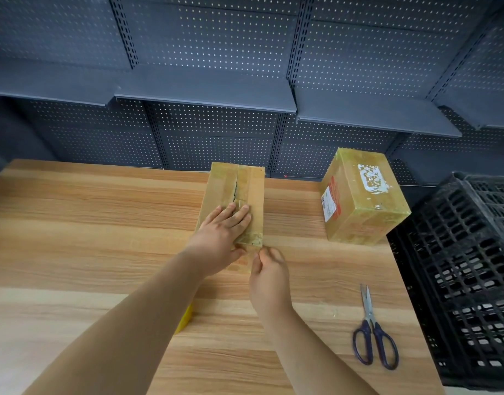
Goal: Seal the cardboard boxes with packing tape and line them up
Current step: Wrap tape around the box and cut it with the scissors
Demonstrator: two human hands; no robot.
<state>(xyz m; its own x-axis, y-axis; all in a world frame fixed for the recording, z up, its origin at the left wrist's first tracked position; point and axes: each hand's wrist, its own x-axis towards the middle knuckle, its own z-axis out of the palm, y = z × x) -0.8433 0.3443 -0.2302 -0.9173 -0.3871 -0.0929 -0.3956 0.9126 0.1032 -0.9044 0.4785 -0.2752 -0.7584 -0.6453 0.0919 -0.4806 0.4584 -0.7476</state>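
A long narrow cardboard box (246, 186) lies on the wooden table (102, 218), its top seam partly open toward the far end and covered with clear tape nearer me. My left hand (222, 238) presses flat on the box top with straight fingers. My right hand (269, 269) has curled fingers at the box's near right corner, seemingly pinching the tape end there. A second, squarer box (362, 198), wrapped in yellowish tape with a torn white label, stands to the right near the table edge.
Blue-handled scissors (373, 332) lie at the table's near right. A yellow object (185, 319) peeks out under my left forearm. Black plastic crates (467, 275) stand right of the table. Dark pegboard shelving (205, 98) runs behind.
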